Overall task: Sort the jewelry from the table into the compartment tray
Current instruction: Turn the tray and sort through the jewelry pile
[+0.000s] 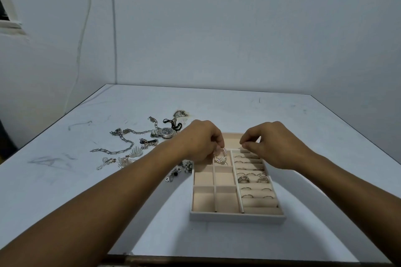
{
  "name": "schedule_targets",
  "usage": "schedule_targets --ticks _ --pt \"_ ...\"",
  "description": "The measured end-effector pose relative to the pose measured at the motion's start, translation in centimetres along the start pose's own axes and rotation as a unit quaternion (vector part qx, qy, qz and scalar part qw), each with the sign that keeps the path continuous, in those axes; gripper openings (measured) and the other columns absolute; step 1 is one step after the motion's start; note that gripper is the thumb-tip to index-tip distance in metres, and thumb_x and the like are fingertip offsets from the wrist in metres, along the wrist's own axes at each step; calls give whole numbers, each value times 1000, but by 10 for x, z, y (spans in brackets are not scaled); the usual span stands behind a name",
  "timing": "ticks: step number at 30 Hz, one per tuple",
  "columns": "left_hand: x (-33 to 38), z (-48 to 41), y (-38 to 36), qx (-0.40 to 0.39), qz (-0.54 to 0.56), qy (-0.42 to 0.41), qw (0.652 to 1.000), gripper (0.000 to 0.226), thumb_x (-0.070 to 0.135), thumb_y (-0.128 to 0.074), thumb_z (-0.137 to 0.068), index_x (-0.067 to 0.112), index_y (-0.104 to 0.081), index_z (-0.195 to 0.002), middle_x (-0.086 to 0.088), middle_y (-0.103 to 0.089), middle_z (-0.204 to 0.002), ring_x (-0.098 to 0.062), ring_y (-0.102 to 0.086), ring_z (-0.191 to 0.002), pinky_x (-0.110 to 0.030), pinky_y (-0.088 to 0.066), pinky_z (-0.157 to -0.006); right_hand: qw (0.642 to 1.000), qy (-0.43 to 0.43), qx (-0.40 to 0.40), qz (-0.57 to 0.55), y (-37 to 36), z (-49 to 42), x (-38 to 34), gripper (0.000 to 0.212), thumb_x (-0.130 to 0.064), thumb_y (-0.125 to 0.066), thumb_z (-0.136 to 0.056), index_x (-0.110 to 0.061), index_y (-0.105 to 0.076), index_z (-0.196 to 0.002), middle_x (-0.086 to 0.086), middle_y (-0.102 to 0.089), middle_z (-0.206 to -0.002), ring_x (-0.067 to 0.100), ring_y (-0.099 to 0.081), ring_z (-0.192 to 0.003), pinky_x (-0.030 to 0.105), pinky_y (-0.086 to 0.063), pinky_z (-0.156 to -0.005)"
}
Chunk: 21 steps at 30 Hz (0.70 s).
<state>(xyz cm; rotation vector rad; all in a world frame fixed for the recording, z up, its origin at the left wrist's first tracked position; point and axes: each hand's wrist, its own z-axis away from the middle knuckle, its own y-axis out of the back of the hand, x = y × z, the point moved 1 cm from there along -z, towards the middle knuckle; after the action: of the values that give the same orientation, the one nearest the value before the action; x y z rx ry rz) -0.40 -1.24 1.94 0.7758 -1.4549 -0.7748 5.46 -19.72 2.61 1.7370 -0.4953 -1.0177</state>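
left hand (199, 143): fingers curled, pinching the pearl bracelet (220, 155) by its top edge with the fingertips.
pearl bracelet: a small loop of pale beads that hangs from the left hand over an upper compartment in the tray's middle column; its lower end is at or just above the compartment's floor, and contact cannot be told.
right hand (275, 147): held over the far right part of the tray, fingers curled and thumb tip against the forefinger tip; whether anything tiny sits between them cannot be told.
compartment tray (236, 218): a pale box with beige lining, set on the table near the person; square compartments on its left and middle, ring rolls down its right.
rings (244, 179): several silver bands tucked into the ring rolls, with two chunkier ones midway down.
table (217, 106): a white top with scuff marks.
loose jewelry: lies left of the tray, including a wristwatch (166, 132), a long link chain (121, 138), a fan-shaped piece (136, 151) and small earrings (175, 173) just beside the tray's left wall.
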Motion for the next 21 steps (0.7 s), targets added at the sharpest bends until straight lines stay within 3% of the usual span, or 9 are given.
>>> schedule_targets --ticks 4,9,15,21 --pt "2 -4 -7 -10 -19 -8 1000 19 3 -58 -88 17 -72 -89 4 -74 -81 -10 -70 -73 -6 -45 -55 1000 -6 -3 4 0 5 4 12 -24 -64 -88 -27 -75 -92 -13 -71 -88 0 -59 -70 16 -44 -62" --pt "6 -7 -13 -7 -67 -12 998 14 9 -62 -85 16 -73 -90 3 -73 -86 -13 -67 -82 -25 -53 -77 1000 -8 -10 6 -3 5 6 11 -25 -65 -88 -27 -75 -91 -13 -71 -86 0 -59 -69 17 -44 -62" --pt "8 0 -26 34 -142 -24 989 15 9 -60 -82 22 -62 -89 -2 -66 -93 -21 -63 -83 -37 -55 -76 1000 -7 -16 9 -5 5 3 11 -26 -64 -88 -29 -74 -89 -14 -70 -85 1 -60 -69 21 -48 -65" --pt "6 3 -30 40 -190 -64 979 21 18 -54 -90 21 -70 -102 -4 -65 -101 -23 -61 -95 -38 -53 -79 1000 -5 -18 13 -7 4 -1 11 -30 -64 -87 -29 -74 -86 -14 -70 -84 2 -61 -73 26 -51 -70"
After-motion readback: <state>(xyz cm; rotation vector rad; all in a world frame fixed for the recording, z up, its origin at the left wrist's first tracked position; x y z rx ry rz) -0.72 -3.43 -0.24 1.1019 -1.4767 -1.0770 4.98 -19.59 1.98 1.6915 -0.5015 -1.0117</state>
